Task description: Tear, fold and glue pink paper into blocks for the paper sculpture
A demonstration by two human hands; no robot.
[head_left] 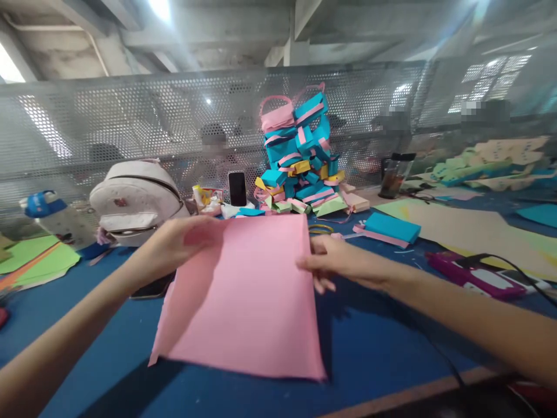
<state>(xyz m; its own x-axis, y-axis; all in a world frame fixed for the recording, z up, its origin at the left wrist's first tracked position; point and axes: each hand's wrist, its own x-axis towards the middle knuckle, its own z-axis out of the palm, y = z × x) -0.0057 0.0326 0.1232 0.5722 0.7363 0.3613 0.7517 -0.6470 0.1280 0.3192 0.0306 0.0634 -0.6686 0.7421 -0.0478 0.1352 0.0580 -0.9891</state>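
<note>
L hand [183, 241] & R hand [337, 261]: fingers pinched on pink sheet [248, 302], far corners.

we cannot see the left fingertips: the left hand [183, 241] has them tucked behind the far corner of the pink sheet [248, 296]. the right hand [335, 261] shows only partly, its thumb lost at the sheet's right edge. a dark flat thing [152, 287] under the left wrist is mostly covered, so we cannot say what it is. both forearms run out of the frame's bottom corners. behind the mesh screen [130, 122], the figures are blurred beyond telling. the paper pile [300, 157] blurs too much to count pieces. the bottle [52, 217] label is unreadable.
</note>
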